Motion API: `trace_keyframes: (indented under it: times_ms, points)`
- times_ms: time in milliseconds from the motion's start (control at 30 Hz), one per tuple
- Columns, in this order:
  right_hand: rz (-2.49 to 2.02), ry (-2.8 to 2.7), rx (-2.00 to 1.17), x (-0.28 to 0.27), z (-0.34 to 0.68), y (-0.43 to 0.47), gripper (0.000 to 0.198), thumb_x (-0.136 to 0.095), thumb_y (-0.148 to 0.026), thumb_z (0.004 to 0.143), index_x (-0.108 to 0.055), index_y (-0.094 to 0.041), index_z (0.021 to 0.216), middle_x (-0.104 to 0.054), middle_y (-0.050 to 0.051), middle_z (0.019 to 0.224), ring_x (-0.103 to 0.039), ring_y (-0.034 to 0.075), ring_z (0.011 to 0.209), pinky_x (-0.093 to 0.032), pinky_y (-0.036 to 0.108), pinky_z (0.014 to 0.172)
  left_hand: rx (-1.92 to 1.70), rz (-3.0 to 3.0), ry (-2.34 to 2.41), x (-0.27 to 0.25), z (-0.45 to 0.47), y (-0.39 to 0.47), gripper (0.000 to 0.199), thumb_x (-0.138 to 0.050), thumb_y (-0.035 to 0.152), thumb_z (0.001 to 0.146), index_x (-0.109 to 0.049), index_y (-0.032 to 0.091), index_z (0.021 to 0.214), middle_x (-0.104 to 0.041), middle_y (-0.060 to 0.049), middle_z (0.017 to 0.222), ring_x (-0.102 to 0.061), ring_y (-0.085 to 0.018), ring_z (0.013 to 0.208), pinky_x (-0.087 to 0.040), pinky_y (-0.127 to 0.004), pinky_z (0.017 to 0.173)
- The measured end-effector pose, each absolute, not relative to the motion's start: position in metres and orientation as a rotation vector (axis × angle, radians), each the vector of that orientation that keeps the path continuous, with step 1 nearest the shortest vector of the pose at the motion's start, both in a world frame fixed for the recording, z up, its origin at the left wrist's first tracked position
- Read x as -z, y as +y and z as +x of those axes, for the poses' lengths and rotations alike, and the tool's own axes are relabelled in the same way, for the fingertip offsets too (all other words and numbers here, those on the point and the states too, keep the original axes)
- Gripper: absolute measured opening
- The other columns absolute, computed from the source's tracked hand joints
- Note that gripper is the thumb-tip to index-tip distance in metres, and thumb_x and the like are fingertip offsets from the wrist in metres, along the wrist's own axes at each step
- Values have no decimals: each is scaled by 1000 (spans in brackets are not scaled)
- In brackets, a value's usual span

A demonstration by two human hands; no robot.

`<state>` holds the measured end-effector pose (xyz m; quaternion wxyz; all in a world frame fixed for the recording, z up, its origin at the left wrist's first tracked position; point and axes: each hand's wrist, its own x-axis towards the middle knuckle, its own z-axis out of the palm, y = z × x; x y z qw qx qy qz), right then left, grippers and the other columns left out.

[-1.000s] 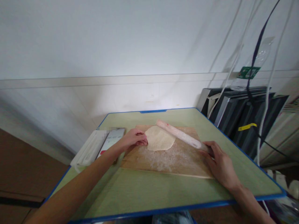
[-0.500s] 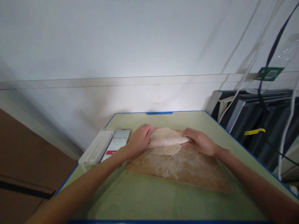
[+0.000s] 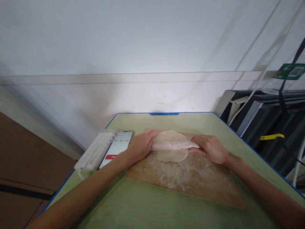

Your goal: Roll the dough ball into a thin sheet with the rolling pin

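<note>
A pale, flour-dusted rolling pin (image 3: 170, 145) lies crosswise over a thin, flat round of dough (image 3: 172, 156). Dough shows on both the far and near sides of the pin. My left hand (image 3: 141, 144) is closed on the pin's left end, and my right hand (image 3: 211, 148) wraps around its right end. Both pin ends are partly hidden by my fingers. Under the dough is a brown wooden board (image 3: 190, 184), with white flour scattered over its near part.
The board sits on a green table (image 3: 133, 203) with a blue edge. Left of my left hand are a phone (image 3: 119, 146) showing a running timer and a white packet (image 3: 91, 152). Dark upright panels (image 3: 269, 127), cables and a green-labelled bottle (image 3: 290, 71) stand at the right.
The view has shifted slightly, so the board looks a little larger. My hands stay on the pin, with the right fingers a bit further right. The timer has advanced one second.
</note>
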<state>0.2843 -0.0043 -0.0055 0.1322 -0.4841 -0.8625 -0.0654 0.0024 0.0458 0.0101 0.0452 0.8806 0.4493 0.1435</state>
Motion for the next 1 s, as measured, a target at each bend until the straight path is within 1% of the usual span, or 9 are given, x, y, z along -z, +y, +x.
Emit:
trace_keyframes:
  times_ms: [133,233,333,433,500,633,767,867,1000]
  points:
    - [-1455,-2479,195,5,279,-3,47,-29,-55,91,-59,-19,82,-67,9,78,-63,24,73,-42,33,63,-410,2675,1332,-5,-4,53,29,-28,16,89,-55,18,100,-65,-6,90,-61,-19,80,-45,-30,73]
    - [-1533,-2433,169,3,276,-2,48,-24,-46,94,-59,-21,75,-67,7,73,-63,22,68,-42,33,63,-400,2664,1308,-3,-5,59,30,-30,12,86,-54,17,103,-65,-6,97,-61,-18,84,-45,-29,75]
    - [-1611,-2369,123,3,272,-1,51,-18,-38,96,-61,-21,76,-70,6,80,-65,22,74,-44,33,66,-377,2667,1289,-5,-6,62,30,-28,15,88,-54,18,102,-64,-6,97,-61,-18,84,-45,-30,74]
    - [-1634,-2334,76,3,268,-2,51,-17,-37,96,-64,-22,80,-71,7,91,-65,23,85,-46,34,72,-333,2688,1257,-8,-6,62,29,-25,19,91,-52,18,102,-63,-7,100,-61,-18,86,-46,-30,76]
    - [-1614,-2321,35,3,266,-4,50,-18,-36,96,-64,-22,82,-71,6,92,-65,22,86,-46,34,76,-313,2701,1252,-10,-6,62,30,-22,21,93,-49,17,104,-62,-7,102,-61,-18,85,-46,-30,76]
    - [-1585,-2312,5,4,264,-5,49,-19,-35,96,-62,-21,77,-69,7,83,-64,22,81,-46,37,79,-285,2725,1273,-9,-3,61,34,-16,26,95,-47,16,105,-63,-9,94,-61,-20,79,-46,-32,72]
    - [-1567,-2307,49,8,265,-7,46,-20,-34,96,-61,-20,79,-69,9,88,-63,23,89,-46,39,83,-253,2761,1271,-8,-1,56,36,-18,30,95,-51,17,95,-64,-8,86,-61,-22,79,-46,-34,72]
    - [-1535,-2308,158,10,264,-12,45,-22,-33,96,-60,-20,77,-69,10,92,-63,24,90,-47,40,80,-229,2788,1257,-9,-1,49,38,-19,28,95,-55,18,87,-65,-8,86,-61,-21,81,-46,-34,76]
    - [-1484,-2289,324,10,261,-22,45,-21,-33,96,-61,-18,80,-68,11,87,-63,24,82,-49,38,72,-192,2823,1247,-12,0,40,39,-21,29,94,-56,17,83,-64,-8,81,-61,-22,77,-46,-35,74]
